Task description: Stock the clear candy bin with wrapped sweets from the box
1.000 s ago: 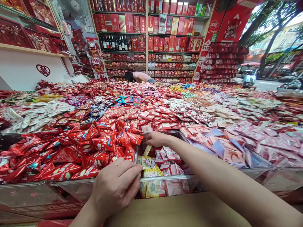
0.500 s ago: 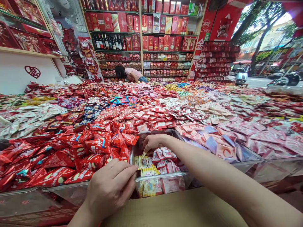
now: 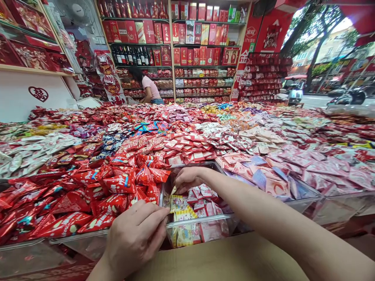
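A clear plastic bin [image 3: 199, 219] holds yellow candy packets [image 3: 186, 214] at its left and pink-and-white packets [image 3: 208, 208] beside them. My right hand [image 3: 189, 179] reaches down inside it, fingers pinched on the edge of a small yellow packet near the left wall; part of that packet is hidden. At the bin's front left corner, my left hand [image 3: 137, 234] is closed with its fingertips over the rim. Red cone-shaped snack bags [image 3: 117, 183] are heaped just left of the bin, close to my left hand.
Brown cardboard [image 3: 216, 259] lies in front of the bin. Pink and lilac packets [image 3: 263, 175] fill the bin to the right. More wrapped sweets spread across the display behind. Farther back, a person in a pink shirt [image 3: 150, 88] is by the shelves [image 3: 172, 47].
My right hand has shifted slightly left and down inside the bin, its fingers still pinched. My left hand stays at the rim. The person behind has straightened up and moved left.
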The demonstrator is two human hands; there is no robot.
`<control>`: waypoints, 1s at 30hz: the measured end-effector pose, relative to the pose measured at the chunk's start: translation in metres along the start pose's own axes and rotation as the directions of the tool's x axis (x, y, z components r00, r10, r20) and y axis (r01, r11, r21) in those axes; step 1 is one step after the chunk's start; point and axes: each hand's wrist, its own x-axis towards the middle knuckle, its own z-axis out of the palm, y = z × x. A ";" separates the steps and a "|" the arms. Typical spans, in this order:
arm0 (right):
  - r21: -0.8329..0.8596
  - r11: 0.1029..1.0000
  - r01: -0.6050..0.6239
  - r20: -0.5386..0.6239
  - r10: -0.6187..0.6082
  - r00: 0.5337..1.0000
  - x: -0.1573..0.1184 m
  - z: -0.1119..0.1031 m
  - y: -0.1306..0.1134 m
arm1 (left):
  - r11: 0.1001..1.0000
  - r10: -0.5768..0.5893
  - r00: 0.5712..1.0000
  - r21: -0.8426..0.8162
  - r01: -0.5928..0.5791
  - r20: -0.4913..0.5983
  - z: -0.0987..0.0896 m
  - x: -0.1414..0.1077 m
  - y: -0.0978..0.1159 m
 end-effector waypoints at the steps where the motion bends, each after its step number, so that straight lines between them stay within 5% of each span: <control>1: 0.009 1.000 0.020 0.016 -0.020 1.000 0.001 0.000 0.001 | 1.000 0.002 1.000 -0.001 -0.002 0.000 0.000 0.000 0.000; 6: -0.166 0.985 0.055 -0.076 -0.069 0.995 0.001 0.002 0.003 | 1.000 0.013 1.000 -0.002 -0.013 -0.002 0.001 -0.002 -0.002; 10: -0.519 0.855 -0.015 -0.260 -0.141 0.955 -0.002 0.004 -0.001 | 1.000 0.011 1.000 0.017 -0.011 0.001 0.001 -0.001 -0.002; 16: -0.665 0.744 -0.065 -0.328 -0.212 0.921 0.003 0.002 -0.001 | 0.999 0.028 0.999 0.024 -0.027 -0.036 0.001 0.001 -0.002; 24: -0.788 0.609 -0.087 -0.276 -0.223 0.935 0.017 0.011 0.012 | 1.000 0.024 0.998 -0.005 -0.024 -0.052 0.001 -0.003 -0.003; 30: -0.882 0.468 0.063 -0.088 -0.294 0.952 0.024 0.022 0.023 | 1.000 0.009 0.999 -0.021 -0.010 -0.051 0.003 -0.003 -0.003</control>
